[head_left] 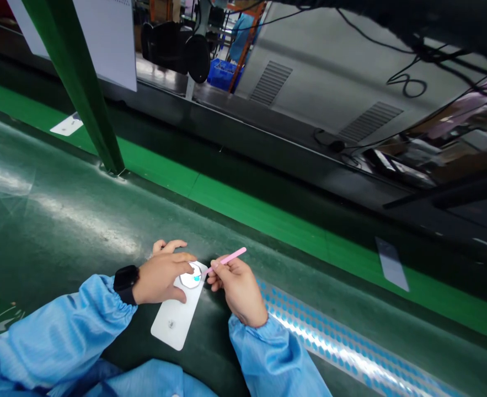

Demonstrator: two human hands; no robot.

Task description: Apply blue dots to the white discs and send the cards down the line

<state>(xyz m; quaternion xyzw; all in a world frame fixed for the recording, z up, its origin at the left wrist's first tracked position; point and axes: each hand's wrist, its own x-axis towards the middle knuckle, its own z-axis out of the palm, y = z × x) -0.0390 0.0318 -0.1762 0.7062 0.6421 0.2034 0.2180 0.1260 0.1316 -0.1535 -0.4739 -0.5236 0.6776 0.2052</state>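
A white rectangular panel with rounded corners [180, 320] lies slantwise on the green bench in front of me. Near its upper end is a round, shiny disc [187, 281] with a small bright blue patch. Over that disc rests my left hand [160, 275], fingers spread and fingertips on or just above it; a dark watch is on the wrist. My right hand [237, 284] pinches a slim pink stick [235, 256], whose lower tip points at the panel's upper right edge. Whether the tip touches the panel I cannot tell.
A clear strip with rows of blue dots [334, 353] lies to the right. Beyond the bench edge runs a green conveyor belt [243, 212], carrying a white panel [67, 124] at left and another panel [392, 264] at right. A green post [80, 82] stands at left.
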